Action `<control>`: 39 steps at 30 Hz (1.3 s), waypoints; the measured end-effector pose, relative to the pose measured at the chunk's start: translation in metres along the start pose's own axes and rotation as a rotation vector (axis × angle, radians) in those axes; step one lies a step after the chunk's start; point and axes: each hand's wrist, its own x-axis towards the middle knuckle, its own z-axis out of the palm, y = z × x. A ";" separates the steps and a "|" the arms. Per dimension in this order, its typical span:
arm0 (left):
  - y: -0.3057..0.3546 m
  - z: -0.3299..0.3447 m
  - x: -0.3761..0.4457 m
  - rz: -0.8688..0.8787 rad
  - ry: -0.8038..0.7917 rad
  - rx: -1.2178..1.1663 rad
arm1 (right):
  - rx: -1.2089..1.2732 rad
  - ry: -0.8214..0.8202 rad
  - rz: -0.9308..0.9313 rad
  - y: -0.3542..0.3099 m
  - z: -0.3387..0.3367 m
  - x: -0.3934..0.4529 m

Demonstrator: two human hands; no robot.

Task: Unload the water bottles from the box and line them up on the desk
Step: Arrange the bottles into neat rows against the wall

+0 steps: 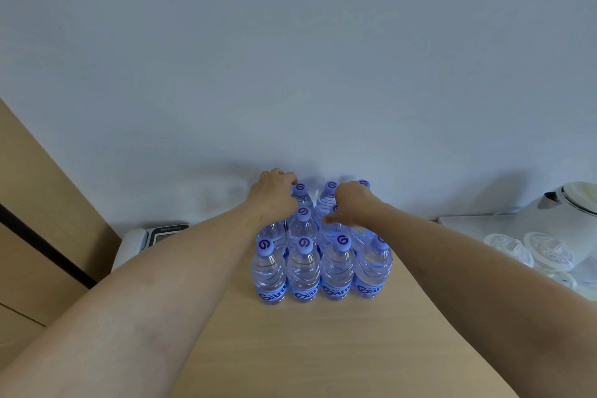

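Note:
Several clear water bottles [303, 268] with blue caps and blue labels stand upright in tight rows on the wooden desk [323, 349], close to the wall. My left hand [276, 192] reaches over the back left corner of the group, fingers curled down over a bottle there; the bottle under it is mostly hidden. My right hand [350, 205] is curled over the top of a bottle in the middle right of the group, hiding its cap. The box is not in view.
A white desk phone [151, 239] sits at the left against the wall. At the right stand a white kettle [568, 210] and upturned glasses [529, 252] on a tray. A wooden panel [42, 203] rises at the left.

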 end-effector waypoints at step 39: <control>-0.003 -0.002 0.013 0.121 -0.090 0.054 | -0.059 -0.084 0.027 -0.021 -0.013 -0.014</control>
